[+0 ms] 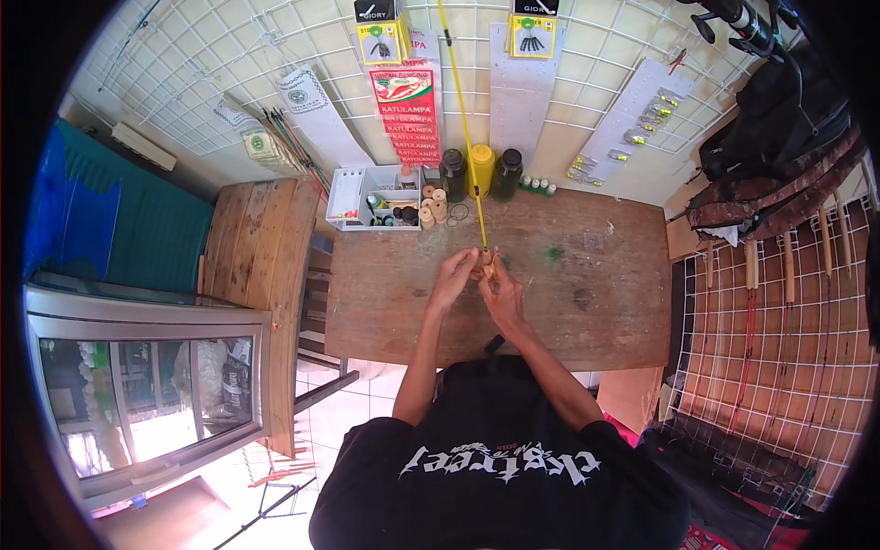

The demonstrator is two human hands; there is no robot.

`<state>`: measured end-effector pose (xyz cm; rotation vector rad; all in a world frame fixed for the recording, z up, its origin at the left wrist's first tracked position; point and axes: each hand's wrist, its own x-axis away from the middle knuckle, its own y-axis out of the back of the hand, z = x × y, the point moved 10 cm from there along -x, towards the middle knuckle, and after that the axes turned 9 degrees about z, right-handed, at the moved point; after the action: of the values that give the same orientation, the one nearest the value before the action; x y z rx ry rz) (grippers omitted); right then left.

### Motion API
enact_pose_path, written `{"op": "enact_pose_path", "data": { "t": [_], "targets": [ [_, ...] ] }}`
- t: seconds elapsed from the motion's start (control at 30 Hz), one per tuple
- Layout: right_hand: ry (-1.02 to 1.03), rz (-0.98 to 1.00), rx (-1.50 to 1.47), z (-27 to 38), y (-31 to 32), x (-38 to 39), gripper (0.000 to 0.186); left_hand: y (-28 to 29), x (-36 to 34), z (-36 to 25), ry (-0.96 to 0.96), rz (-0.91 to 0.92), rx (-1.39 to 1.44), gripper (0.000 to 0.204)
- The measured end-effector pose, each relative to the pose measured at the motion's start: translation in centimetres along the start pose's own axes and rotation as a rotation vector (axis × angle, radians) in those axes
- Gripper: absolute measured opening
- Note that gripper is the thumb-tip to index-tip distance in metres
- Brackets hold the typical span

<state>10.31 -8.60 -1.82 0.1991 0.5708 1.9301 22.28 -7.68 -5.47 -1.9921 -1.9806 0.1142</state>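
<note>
At the frame's centre, the fingers of the left hand (453, 278) and right hand (503, 299) pinch the tan lower end of a slender yellow rod (462, 115), which extends from the grip to the top edge. Left of upper centre, a white divided plastic tray (380, 228) holds small bottles (373, 200) and dark round pieces (405, 214).

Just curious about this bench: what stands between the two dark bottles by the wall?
In the head view, a yellow bottle, partly crossed by the thin yellow rod, stands between the dark bottles.
</note>
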Motion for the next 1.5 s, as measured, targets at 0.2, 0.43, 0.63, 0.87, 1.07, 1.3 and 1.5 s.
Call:
{"op": "enact_pose_path", "data": {
  "t": [0.2, 0.43, 0.63, 0.87, 1.07, 1.3, 1.5],
  "targets": [
    [0.024, -0.02, 0.029, -0.5, 0.1, 0.1, 0.054, 0.7, -1.3, 0.8, 0.097, -0.036, -0.007, 0.052],
    [0.036, -0.067, -0.022, -0.2, 0.9, 0.2, 0.053, -1.4, -1.6, 1.8, 0.182, 0.039, 0.125, 0.056],
    [0.006, 0.002, -0.054, -0.3, 1.2, 0.0, 0.058, -2.9, 0.5, -1.3, -0.117, -0.108, -0.255, 0.047],
    [-0.006, 0.049, -0.056, -0.3, 0.8, 0.1, 0.061, -2.1, 1.4, -1.6, -0.212, -0.221, -0.388, 0.049],
    [-0.036, 0.063, -0.08, -0.2, 1.2, 0.2, 0.066, -2.2, 0.7, -0.9, -0.132, -0.14, -0.319, 0.051],
    [0.022, 0.17, -0.116, 0.5, 1.8, 0.3, 0.068, -2.2, 0.5, -1.3, -0.207, -0.138, -0.27, 0.051],
    [-0.02, 0.194, -0.093, -0.4, 3.0, 0.2, 0.046, -2.7, 0.2, -1.5, -0.133, -0.066, -0.309, 0.048]
  ]
}}
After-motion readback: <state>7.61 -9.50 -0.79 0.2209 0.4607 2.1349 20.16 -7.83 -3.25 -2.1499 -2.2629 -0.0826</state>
